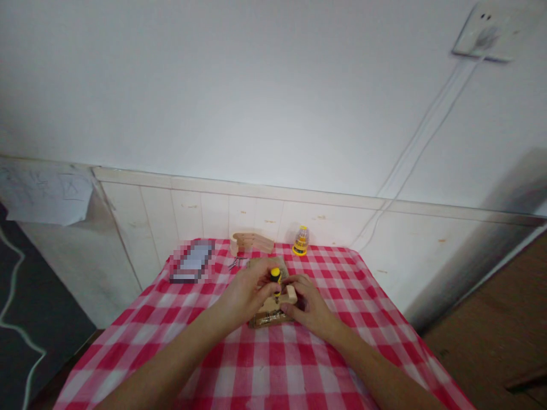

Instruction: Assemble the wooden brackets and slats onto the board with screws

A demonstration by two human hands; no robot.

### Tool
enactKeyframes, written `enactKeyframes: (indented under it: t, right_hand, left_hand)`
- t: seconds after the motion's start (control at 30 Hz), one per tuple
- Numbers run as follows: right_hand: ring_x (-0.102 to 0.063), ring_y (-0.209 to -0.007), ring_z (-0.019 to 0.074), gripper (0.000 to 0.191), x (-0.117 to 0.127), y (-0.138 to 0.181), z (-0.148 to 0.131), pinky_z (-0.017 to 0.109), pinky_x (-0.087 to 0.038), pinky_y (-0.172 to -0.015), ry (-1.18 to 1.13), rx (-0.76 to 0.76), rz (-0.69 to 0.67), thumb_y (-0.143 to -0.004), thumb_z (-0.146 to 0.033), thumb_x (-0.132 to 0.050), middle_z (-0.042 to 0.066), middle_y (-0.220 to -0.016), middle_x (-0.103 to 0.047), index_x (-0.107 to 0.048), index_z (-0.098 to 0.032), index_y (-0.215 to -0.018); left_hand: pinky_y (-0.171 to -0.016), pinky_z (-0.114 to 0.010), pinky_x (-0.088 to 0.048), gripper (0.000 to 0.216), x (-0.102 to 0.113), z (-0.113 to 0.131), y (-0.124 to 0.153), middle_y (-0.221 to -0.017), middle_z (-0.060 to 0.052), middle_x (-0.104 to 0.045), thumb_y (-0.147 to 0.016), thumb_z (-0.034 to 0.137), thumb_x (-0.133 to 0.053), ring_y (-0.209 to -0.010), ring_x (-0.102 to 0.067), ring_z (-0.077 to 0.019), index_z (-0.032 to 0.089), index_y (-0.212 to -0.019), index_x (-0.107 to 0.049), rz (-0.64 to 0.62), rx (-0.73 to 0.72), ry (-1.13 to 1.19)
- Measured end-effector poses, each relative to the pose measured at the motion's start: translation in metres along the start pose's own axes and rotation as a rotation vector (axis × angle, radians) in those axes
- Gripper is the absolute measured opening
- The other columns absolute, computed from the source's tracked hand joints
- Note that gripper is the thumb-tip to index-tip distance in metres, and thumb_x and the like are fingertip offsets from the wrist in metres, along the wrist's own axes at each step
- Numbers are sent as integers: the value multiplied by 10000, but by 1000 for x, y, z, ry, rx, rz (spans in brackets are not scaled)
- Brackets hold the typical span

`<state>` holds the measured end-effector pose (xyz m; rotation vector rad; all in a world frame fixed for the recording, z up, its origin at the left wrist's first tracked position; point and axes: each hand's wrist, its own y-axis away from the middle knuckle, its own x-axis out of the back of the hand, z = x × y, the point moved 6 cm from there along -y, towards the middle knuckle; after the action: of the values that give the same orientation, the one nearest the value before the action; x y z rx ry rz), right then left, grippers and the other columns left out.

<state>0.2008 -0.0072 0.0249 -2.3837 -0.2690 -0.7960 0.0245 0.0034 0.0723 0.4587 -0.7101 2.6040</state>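
My left hand [252, 287] is closed around a short screwdriver [276, 275] with a yellow and black handle, held upright with its tip pointing down. Beside it, my right hand [310, 304] grips a small pale wooden piece [291, 295] with a rounded end. The screwdriver's lower end is close to this piece; whether it touches a screw is too small to tell. Both hands are over a brown cardboard-like packet [267, 320] lying on the table, partly covered by them.
A curved wooden part [252, 242] stands at the table's back edge, with several small dark screws or rods [236, 262] in front. A yellow-based bit case [301, 242] stands to the right. A blurred-out phone-like object [193, 262] lies left. The checked tablecloth [273, 376] meets the wall [265, 114].
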Motion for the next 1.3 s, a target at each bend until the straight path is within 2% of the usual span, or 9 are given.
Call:
enactKeyframes:
  t: [0.17, 0.37, 0.5, 0.57, 0.7, 0.8, 1.03, 1.17, 1.3]
  right_hand:
    - [-624, -1057, 279, 298, 0, 0, -2, 438, -517, -917, 8, 16, 11, -890, -507, -706, 99, -1121, -674, -702, -223, -981]
    - [-628, -1067, 282, 306, 0, 0, -3, 436, -518, -922, -8, 20, 10, -892, -508, -707, 100, -1133, -672, -704, -225, -1007]
    - [-619, -1086, 287, 311, 0, 0, -2, 442, -510, -928, 3, 10, 13, -878, -502, -725, 107, -1150, -669, -710, -222, -1010]
    - [-619, -1081, 283, 304, 1, 0, -3, 434, -509, -923, 3, 4, 13, -875, -494, -732, 102, -1147, -669, -707, -226, -1017]
    - [-621, -1062, 278, 286, 0, -1, -5, 419, -507, -908, 3, 23, 5, -874, -483, -733, 101, -1132, -669, -698, -218, -978]
    - [-615, -1069, 281, 306, 0, 0, -3, 420, -505, -913, -5, 31, 15, -872, -487, -729, 104, -1136, -663, -689, -218, -1012]
    - [-609, -1075, 295, 322, -1, 0, 3, 448, -497, -931, -4, 4, 10, -870, -501, -718, 124, -1131, -659, -678, -203, -985]
    - [-610, -1081, 298, 320, -2, -1, 1, 449, -494, -940, 10, 9, -5, -869, -494, -728, 124, -1148, -666, -689, -207, -1004]
    - [-613, -1085, 296, 296, -2, -1, 1, 443, -493, -945, 34, 5, -9, -875, -472, -733, 120, -1156, -670, -691, -213, -1013]
  left_hand:
    - [-979, -374, -522, 277, -1, 12, -3, -1183, -74, -716, -922, 195, -564, -1095, -657, -233, 227, -1179, -661, -57, -41, -47]
    - [-944, -342, -520, 276, 0, 15, -4, -1144, -57, -718, -924, 168, -520, -1025, -670, -213, 229, -1150, -665, -58, -84, -135]
    - [-995, -363, -514, 308, -2, 17, 0, -1167, -67, -716, -921, 180, -538, -1108, -656, -229, 233, -1201, -653, -78, -92, -117]
    - [-952, -345, -543, 313, 4, 17, 2, -1160, -59, -728, -917, 207, -561, -1092, -675, -224, 239, -1216, -648, -34, -65, -51]
    - [-790, -299, -588, 292, 26, 11, 5, -1008, -25, -770, -910, 290, -603, -914, -732, -200, 224, -1187, -664, 97, 29, 54]
    - [-763, -289, -596, 323, 35, 8, 8, -976, -24, -783, -891, 295, -624, -886, -742, -199, 212, -1199, -675, 111, 45, 20]
    - [-765, -263, -605, 329, 30, 2, 18, -1050, -39, -793, -925, 280, -581, -884, -755, -186, 217, -1233, -676, 234, -26, -121]
    - [-788, -270, -602, 353, 27, 3, 23, -1071, -37, -791, -930, 266, -599, -887, -754, -186, 239, -1277, -660, 231, -107, -232]
    - [-751, -239, -609, 335, 31, 2, 26, -1002, -9, -799, -922, 232, -612, -836, -762, -164, 253, -1253, -666, 273, -93, -202]
